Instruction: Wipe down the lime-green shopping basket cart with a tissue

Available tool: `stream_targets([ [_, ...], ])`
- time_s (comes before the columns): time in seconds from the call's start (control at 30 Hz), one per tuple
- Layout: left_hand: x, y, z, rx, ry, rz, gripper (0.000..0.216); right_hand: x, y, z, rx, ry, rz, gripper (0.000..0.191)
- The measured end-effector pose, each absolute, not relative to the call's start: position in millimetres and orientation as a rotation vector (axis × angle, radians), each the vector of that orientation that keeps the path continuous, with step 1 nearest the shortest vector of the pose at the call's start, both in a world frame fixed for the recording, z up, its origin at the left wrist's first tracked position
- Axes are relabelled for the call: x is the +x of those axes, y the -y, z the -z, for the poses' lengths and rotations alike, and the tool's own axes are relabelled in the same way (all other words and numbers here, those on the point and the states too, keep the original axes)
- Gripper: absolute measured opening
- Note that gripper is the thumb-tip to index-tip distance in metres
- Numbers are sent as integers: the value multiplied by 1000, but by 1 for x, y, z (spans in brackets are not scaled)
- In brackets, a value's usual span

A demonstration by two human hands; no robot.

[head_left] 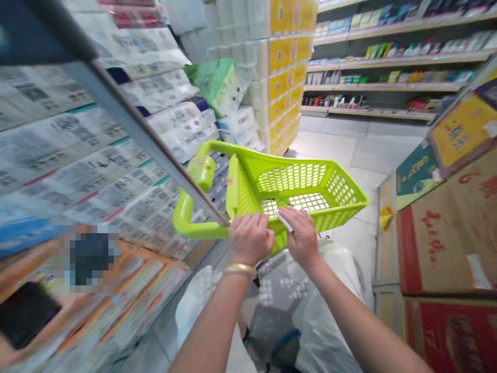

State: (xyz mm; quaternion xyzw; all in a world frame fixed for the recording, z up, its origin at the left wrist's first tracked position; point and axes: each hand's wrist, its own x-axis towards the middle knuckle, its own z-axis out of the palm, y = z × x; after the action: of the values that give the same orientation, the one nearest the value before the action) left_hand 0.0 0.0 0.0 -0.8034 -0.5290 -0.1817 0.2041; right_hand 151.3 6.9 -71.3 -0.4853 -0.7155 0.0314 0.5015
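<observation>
A lime-green plastic shopping cart (pixel 334 191) with a perforated basket stands in the aisle in front of me. My left hand (pixel 250 238) is closed round the cart's green handle bar, a gold bangle on the wrist. My right hand (pixel 301 235) grips the bar beside it and also pinches a small white slip of paper (pixel 284 220) against the basket's rim. The basket looks empty through its holes.
Shelves of packaged tissue and paper goods (pixel 116 155) press close on my left, with a metal shelf edge (pixel 155 150) crossing the cart handle. Stacked cardboard boxes (pixel 446 228) line the right. A tall stack of white and yellow packs (pixel 283 77) and far shelves (pixel 388 62) stand ahead.
</observation>
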Motion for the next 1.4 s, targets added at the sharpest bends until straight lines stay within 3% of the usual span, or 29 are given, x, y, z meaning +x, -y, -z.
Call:
stream_targets([
  [0.17, 1, -3, 2, -2303, 1459, 473, 6, 134, -6, 75, -1297, 1462, -85, 49],
  [0.5, -23, -4, 6, -2358, 1389, 561, 5, 98, 7, 66, -1304, 1510, -45, 49],
  [0.77, -46, -2, 0, -2360, 1465, 490, 7, 145, 4, 82, -1419, 1569, 9, 49],
  [1.4, -53, 71, 2, -2205, 1470, 528, 9, 129, 68, 83, -1347, 1594, -96, 54],
])
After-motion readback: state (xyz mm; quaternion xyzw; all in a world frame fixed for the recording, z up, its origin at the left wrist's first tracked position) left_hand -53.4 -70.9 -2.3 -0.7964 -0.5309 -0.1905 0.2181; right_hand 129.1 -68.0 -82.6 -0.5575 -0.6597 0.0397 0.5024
